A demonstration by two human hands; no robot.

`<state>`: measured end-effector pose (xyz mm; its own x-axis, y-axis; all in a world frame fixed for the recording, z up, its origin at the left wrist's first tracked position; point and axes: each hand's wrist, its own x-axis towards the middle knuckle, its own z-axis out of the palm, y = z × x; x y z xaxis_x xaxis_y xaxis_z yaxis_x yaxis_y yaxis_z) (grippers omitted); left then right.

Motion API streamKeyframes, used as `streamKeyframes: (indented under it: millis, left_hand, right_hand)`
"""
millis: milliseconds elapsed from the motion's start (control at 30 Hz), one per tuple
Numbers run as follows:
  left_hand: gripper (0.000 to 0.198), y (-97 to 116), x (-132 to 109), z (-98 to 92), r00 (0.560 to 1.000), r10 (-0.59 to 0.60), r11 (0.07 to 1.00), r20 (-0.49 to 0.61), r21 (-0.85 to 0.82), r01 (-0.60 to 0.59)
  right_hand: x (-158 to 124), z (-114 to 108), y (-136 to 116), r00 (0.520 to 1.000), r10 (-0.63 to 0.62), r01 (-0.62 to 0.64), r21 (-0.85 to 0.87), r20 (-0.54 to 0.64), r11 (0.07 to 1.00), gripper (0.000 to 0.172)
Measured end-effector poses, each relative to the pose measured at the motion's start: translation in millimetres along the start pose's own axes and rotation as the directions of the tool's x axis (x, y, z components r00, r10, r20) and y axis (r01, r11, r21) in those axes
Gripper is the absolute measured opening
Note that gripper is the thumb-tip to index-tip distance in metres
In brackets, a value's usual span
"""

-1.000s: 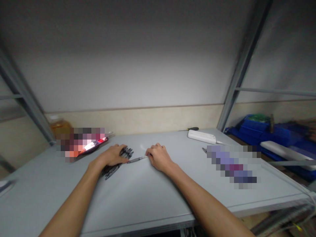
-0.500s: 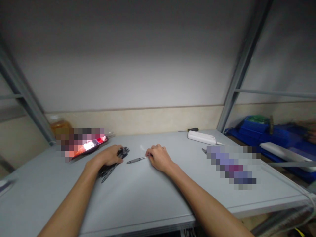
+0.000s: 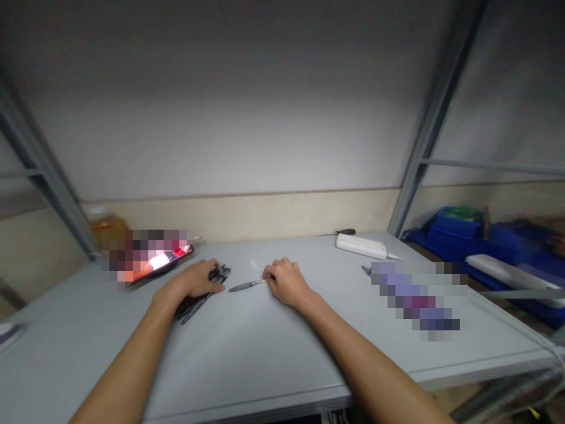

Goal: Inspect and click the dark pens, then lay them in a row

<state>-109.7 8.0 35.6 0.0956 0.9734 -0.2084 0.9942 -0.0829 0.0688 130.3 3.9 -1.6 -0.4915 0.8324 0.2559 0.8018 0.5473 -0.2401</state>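
My left hand (image 3: 198, 281) lies over a bundle of several black pens (image 3: 200, 294) on the grey table (image 3: 265, 347), fingers curled around them. My right hand (image 3: 285, 280) is closed in a pinch on the end of a single grey pen (image 3: 247, 285), which lies on the table pointing left toward the bundle. A small gap separates the pen's tip from my left fingers.
A red glossy packet (image 3: 165, 259) lies at the back left near an amber bottle (image 3: 106, 227). A white power strip (image 3: 359, 245) and a screwdriver (image 3: 339, 232) sit at the back right. Blue bins (image 3: 477, 235) stand beyond the right edge. Metal shelf posts (image 3: 424, 141) flank the table.
My left hand with the black pens drew slightly left, away from the grey pen's tip, then edged back a little. My right hand has hardly moved.
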Motion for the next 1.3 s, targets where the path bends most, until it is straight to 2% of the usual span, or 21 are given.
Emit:
streamKeyframes:
  millis: [233,500,733,833,967,1033,1167,1300]
  left_hand:
    - [0.076,-3.5,4.4,6.9,0.999,0.000,1.000,-0.040,0.003,0.000]
    - [0.077,-0.3,1.3,3.3,0.998,0.014,0.999,-0.064,-0.038,-0.016]
    - [0.053,23.5,-4.3,1.2,0.956,0.045,0.999,-0.291,0.002,-0.046]
    - [0.043,35.1,-3.3,6.6,0.906,0.210,0.973,-0.368,-0.014,-0.231]
    - [0.035,58.5,-2.8,22.5,0.798,0.407,0.885,-0.444,-0.024,-0.465]
    - [0.033,73.6,-3.9,31.0,0.747,0.496,0.834,-0.443,0.004,-0.552]
    - [0.026,97.8,-5.3,40.3,0.684,0.576,0.779,-0.448,0.049,-0.625]
    - [0.024,103.5,-4.2,40.4,0.628,0.599,0.743,-0.496,0.054,-0.667]
  right_hand:
    - [-0.7,-1.2,-0.6,1.000,0.008,-0.008,0.014,0.001,1.000,0.023]
    - [-1.4,0.0,0.0,1.000,-0.001,0.001,-0.003,-0.020,1.000,0.021]
    - [-1.4,-6.9,12.4,0.999,-0.004,0.004,0.003,0.048,1.000,0.022]
    - [-5.1,-15.9,20.5,0.998,0.035,-0.037,0.051,0.046,0.998,0.023]
    - [-16.7,-25.8,32.7,0.991,0.113,-0.126,0.194,0.075,0.973,0.023]
    - [-24.2,-28.5,39.8,0.994,0.086,-0.103,0.312,0.068,0.945,0.023]
    - [-35.9,-32.2,52.0,0.991,0.059,-0.116,0.539,0.120,0.834,0.023]
    - [-42.6,-36.9,56.8,0.984,0.092,-0.172,0.710,0.150,0.682,0.026]
